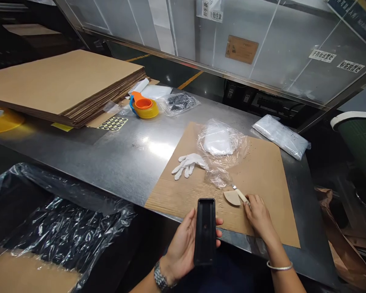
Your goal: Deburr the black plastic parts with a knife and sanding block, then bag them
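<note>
A long black tray-like part (205, 232) is held upright by my left hand (183, 242), its fingers wrapped round behind it, in front of the table's near edge. On the cardboard sheet (262, 175), my right hand (258, 213) has its fingers closed on the pale handle of a small knife-like tool (242, 196). Beside that tool lies a cream, fan-shaped piece (232, 198). A white glove (189, 164) rests farther up the sheet, next to a clear plastic bag (218, 139) with white material inside.
Stacked cardboard (64, 81) covers the back left of the metal table (118, 162). Near it are an orange tape dispenser (144, 105) and a sticker sheet (113, 123). A wrapped white packet (281, 136) lies at right. A plastic-lined box (57, 228) stands lower left.
</note>
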Demonstrator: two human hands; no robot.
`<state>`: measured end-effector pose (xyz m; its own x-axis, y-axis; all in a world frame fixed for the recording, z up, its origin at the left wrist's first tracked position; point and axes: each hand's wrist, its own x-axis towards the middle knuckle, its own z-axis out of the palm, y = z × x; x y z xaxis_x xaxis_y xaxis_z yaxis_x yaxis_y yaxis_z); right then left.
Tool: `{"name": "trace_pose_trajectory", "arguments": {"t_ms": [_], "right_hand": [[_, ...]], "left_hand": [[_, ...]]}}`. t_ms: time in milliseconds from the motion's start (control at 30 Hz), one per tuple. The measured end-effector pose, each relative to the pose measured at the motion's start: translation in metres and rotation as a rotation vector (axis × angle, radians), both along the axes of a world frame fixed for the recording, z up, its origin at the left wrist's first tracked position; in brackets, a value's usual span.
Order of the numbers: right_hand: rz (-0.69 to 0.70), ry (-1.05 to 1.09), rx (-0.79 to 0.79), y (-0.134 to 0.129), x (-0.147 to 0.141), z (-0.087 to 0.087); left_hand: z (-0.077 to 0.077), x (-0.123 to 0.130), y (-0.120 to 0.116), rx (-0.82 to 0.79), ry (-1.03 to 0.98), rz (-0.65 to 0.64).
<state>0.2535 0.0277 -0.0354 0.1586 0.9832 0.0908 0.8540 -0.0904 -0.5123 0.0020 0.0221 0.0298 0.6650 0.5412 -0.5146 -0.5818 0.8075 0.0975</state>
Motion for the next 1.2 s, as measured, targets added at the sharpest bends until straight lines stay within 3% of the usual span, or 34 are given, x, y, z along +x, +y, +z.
{"name": "trace_pose_trajectory", "arguments": {"t_ms": [167, 300, 400, 500, 600, 700, 900, 1200], "right_hand": [[-0.135, -0.072, -0.007, 0.009, 0.012, 0.005], [-0.146, 0.015, -0.034, 0.003, 0.004, 0.026], [-0.017, 0.346, -0.144, -0.018, -0.026, 0.053], [0.192, 0.789, -0.386, -0.045, -0.061, 0.078], [0.334, 0.981, -0.560, -0.061, -0.086, 0.089], [0.373, 0.977, -0.654, -0.063, -0.097, 0.088], [0.430, 0.776, -0.781, -0.052, -0.108, 0.087], [0.469, 0.513, -0.770, -0.049, -0.118, 0.100]], "left_hand": [[0.006, 0.001, 0.008, -0.083, -0.006, 0.099], [0.009, -0.001, 0.012, -0.035, 0.075, 0.172], [0.012, -0.001, 0.015, -0.052, 0.155, 0.261], [0.015, 0.000, 0.017, -0.067, 0.233, 0.367], [0.016, 0.000, 0.019, -0.036, 0.278, 0.432], [0.017, 0.000, 0.020, -0.009, 0.299, 0.473], [0.015, -0.003, 0.019, 0.038, 0.330, 0.542], [0.017, -0.004, 0.019, 0.089, 0.339, 0.617]]}}
